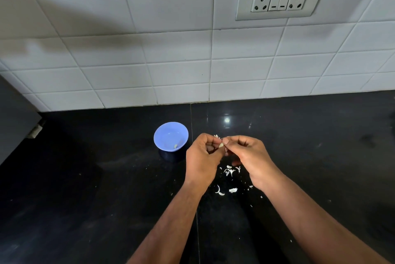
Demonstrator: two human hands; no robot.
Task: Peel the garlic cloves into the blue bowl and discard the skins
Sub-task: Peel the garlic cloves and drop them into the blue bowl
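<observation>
garlic clove (221, 145) sits pinched between both hands above the dark desk (85, 178), the left hand (202, 158) grasping it steady while the right hand (249, 154) picks at its skin. the blue bowl (171, 136) waits just left, one peeled piece inside. loose skins (230, 171) lie beneath the hands, not yet discarded.

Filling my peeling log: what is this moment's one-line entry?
left hand + right hand: pinch garlic clove | blue bowl: one clove | skins: countertop
</observation>
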